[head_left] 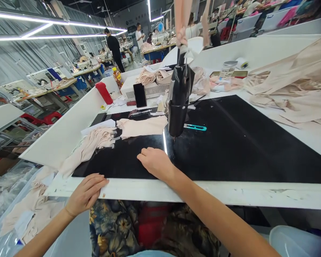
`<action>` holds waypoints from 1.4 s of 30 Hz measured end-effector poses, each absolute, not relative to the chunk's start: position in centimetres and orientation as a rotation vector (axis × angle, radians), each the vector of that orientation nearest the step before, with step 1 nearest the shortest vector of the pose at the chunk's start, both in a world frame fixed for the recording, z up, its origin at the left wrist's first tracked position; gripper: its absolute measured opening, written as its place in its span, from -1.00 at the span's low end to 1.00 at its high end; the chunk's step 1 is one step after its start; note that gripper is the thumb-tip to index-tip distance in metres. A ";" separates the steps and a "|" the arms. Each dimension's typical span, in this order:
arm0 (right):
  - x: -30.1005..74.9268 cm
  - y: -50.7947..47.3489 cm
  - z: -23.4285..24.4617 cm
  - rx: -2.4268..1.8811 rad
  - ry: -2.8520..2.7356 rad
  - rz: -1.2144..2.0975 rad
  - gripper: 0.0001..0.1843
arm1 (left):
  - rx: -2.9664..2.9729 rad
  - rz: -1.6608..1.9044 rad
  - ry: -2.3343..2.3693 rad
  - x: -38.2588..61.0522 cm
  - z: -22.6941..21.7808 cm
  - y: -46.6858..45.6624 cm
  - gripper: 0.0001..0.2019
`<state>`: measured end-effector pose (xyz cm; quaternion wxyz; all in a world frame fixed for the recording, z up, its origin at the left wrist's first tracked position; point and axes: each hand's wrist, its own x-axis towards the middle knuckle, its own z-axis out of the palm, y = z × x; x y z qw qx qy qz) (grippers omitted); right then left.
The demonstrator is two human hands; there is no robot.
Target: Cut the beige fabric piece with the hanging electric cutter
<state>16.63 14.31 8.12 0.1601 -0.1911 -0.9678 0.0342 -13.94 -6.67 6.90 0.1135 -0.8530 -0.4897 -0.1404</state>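
The left hand point(88, 191) rests palm down on the white front edge of the tabletop point(243, 194), its fingers loose and grasping nothing visible. The right hand point(155, 162) lies over the glossy black panel point(246, 146) set on that tabletop, knuckles up and fingers curled under; whether anything is pinched beneath them cannot be told. Just beyond the right hand, a flat piece of beige fabric point(143, 127) lies crosswise on the panel, apart from the fingers. To its left, a bunched heap of beige strips point(93, 142) spreads over the panel's left side and trails down toward the left hand. A black tool head point(179, 107) hangs upright just right of the flat piece, its thin tip pointing down at the panel near the right hand. Teal snips point(198, 127) lie partly behind it, handle to the right. Farther back are a pen point(141, 112), a dark phone point(140, 95) leaning against a vented white box point(127, 89), and a folded beige stack point(148, 76) on top of the box. A red container point(103, 93) stands tilted at the left wall, and a wide spread of beige cloth point(294, 85) covers the right side of the tabletop.
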 end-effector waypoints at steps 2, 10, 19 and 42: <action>16.6 14.2 8.2 -0.545 -2.768 0.101 -0.76 | -2.505 -0.395 -1.425 -13.8 7.1 -6.6 -0.43; 16.6 13.9 8.5 -0.594 -2.757 0.131 -0.77 | -2.476 -0.391 -1.427 -14.1 6.5 -6.5 -0.45; 17.0 13.5 9.4 -0.593 -2.798 0.177 -0.77 | -2.463 -0.339 -1.460 -14.5 6.4 -6.8 -0.52; 16.5 13.6 7.5 -0.605 -2.716 0.129 -0.77 | -2.442 -0.382 -1.415 -13.5 6.4 -6.7 -0.56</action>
